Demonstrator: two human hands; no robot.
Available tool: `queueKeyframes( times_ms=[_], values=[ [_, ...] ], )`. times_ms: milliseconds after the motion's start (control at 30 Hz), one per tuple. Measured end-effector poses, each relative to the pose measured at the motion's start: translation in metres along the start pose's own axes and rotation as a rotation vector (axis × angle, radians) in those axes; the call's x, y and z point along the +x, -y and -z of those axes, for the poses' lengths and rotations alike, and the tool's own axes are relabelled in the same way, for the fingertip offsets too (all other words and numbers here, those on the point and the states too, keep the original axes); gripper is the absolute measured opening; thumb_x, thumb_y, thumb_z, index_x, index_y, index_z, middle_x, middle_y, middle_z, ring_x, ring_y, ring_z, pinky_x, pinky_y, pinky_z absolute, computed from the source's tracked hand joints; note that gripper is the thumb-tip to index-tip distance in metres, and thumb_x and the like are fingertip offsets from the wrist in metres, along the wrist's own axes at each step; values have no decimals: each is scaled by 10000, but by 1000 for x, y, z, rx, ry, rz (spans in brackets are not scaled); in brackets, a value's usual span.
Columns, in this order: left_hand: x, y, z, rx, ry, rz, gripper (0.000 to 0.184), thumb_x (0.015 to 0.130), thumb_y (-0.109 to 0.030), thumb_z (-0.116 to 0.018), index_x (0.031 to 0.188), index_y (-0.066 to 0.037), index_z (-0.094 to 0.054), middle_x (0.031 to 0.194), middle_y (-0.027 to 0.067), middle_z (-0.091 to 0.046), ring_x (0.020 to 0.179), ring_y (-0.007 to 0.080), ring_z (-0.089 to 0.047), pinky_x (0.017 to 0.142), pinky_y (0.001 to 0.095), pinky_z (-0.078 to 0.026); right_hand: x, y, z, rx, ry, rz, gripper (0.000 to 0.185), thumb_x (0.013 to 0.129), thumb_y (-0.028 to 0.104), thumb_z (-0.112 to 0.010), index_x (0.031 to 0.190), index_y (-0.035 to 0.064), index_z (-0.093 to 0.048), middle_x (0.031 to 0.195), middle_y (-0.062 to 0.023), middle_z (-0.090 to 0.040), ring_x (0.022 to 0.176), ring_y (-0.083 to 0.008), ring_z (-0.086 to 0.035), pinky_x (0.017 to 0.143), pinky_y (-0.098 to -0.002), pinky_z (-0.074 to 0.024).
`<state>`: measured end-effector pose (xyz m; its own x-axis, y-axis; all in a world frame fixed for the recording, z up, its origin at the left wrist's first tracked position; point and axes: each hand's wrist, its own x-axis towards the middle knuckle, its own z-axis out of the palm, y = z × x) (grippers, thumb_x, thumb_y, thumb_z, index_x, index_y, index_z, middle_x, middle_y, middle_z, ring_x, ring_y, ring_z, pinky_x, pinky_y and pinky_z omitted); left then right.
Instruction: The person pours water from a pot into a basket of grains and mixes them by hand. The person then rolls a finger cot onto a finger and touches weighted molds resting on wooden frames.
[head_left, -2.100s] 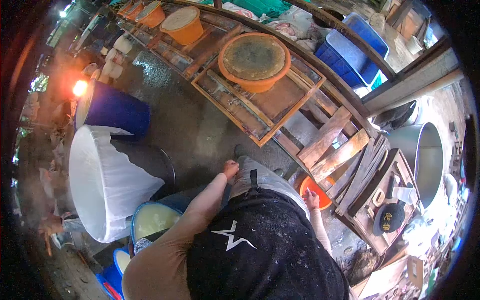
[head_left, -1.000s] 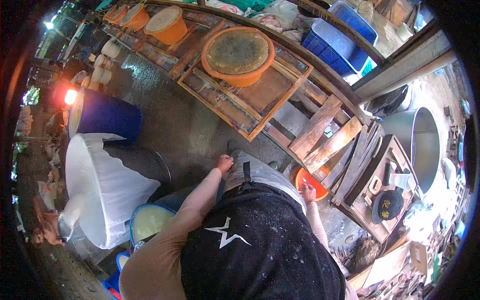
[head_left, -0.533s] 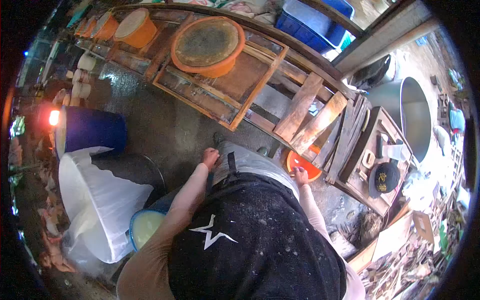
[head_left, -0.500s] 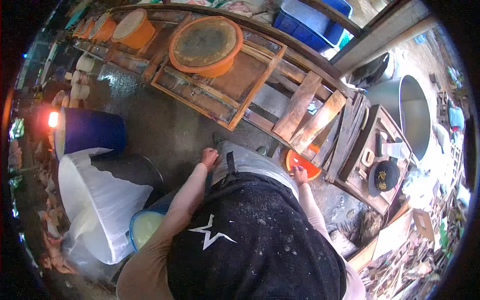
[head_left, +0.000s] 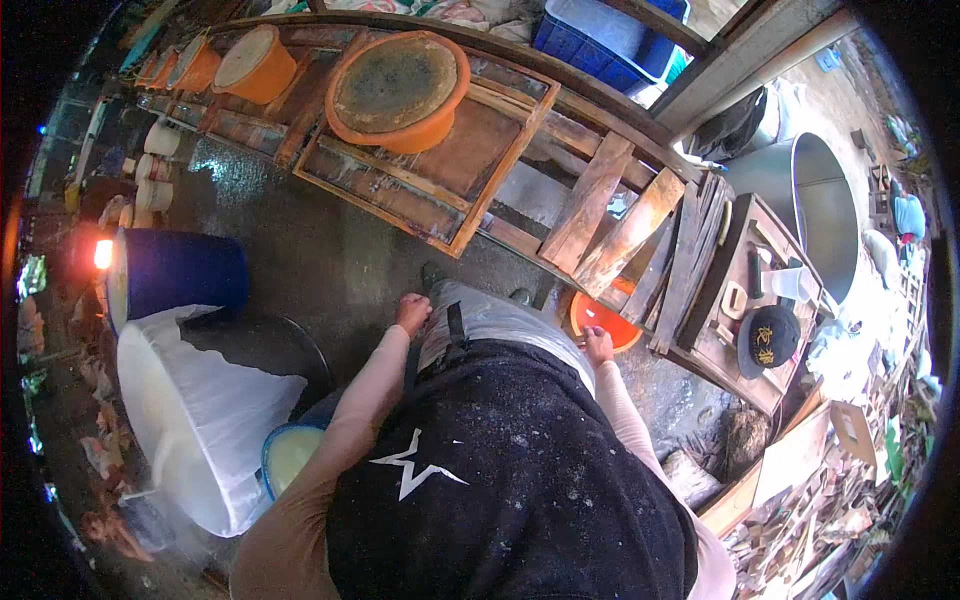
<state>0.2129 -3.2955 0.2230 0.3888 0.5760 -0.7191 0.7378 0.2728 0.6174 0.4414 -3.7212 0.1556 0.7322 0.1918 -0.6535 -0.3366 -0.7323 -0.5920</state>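
My left hand (head_left: 412, 314) is beside the left edge of a clear plastic apron (head_left: 500, 318) around my waist and legs, its fingers curled closed. At the apron's right side, my right hand (head_left: 597, 345) has its fingers drawn together, and an orange basin (head_left: 612, 330) lies just beyond it. What either hand holds, if anything, is too small to make out. A dark strap (head_left: 456, 325) runs down the plastic. My black shirt (head_left: 520, 480) with a white star fills the lower middle.
Left of me stand a blue barrel (head_left: 185, 272), a white cloth (head_left: 190, 420) and a bucket of pale liquid (head_left: 292, 455). Ahead, a wooden rack (head_left: 500, 215) bears an orange tub (head_left: 400, 95). A cap (head_left: 768, 340) lies on a wooden tray at right, near a large metal pot (head_left: 825, 215).
The view has shifted slightly. My left hand is a little nearer my body, and both hands stay at the apron's sides with fingers curled.
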Motion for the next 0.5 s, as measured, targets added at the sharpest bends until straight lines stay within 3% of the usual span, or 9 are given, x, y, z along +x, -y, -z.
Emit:
queueKeyframes(
  times_ms=[33,133,200,467,500],
  values=[
    [3,3,0,9,-10,14,247,772,-210,-550,860,-1,-645,717,113,-641,602,207,-603,523,354,-467,-2,4,1,1,-1,0,349,835,346,-494,960,83,-685,921,-191,-659,919,-326,-629,814,-405,-478],
    [17,21,0,106,-31,-111,241,768,-208,-551,852,-3,-644,731,120,-638,613,224,-608,537,363,-478,1,-1,0,44,3,-22,350,834,332,-501,957,60,-682,909,-190,-664,904,-314,-638,806,-399,-482],
    [13,16,-1,66,-38,-80,238,764,-204,-551,850,-2,-643,741,122,-637,619,227,-610,548,365,-483,-7,10,8,90,46,43,315,880,233,-516,1016,-40,-594,824,-136,-661,699,-195,-631,595,-313,-507],
    [2,1,-7,19,-39,-9,238,764,-189,-555,847,20,-634,731,129,-631,622,208,-610,555,358,-487,16,-10,-1,116,50,49,307,888,220,-500,1010,-43,-602,830,-138,-660,710,-205,-637,614,-321,-518],
    [5,6,-12,-67,-68,-65,173,774,-176,-568,828,-19,-620,682,78,-593,574,161,-548,500,322,-430,20,-14,-2,60,36,105,311,892,225,-498,1011,-43,-603,832,-136,-660,705,-204,-637,613,-316,-518]
  ],
)
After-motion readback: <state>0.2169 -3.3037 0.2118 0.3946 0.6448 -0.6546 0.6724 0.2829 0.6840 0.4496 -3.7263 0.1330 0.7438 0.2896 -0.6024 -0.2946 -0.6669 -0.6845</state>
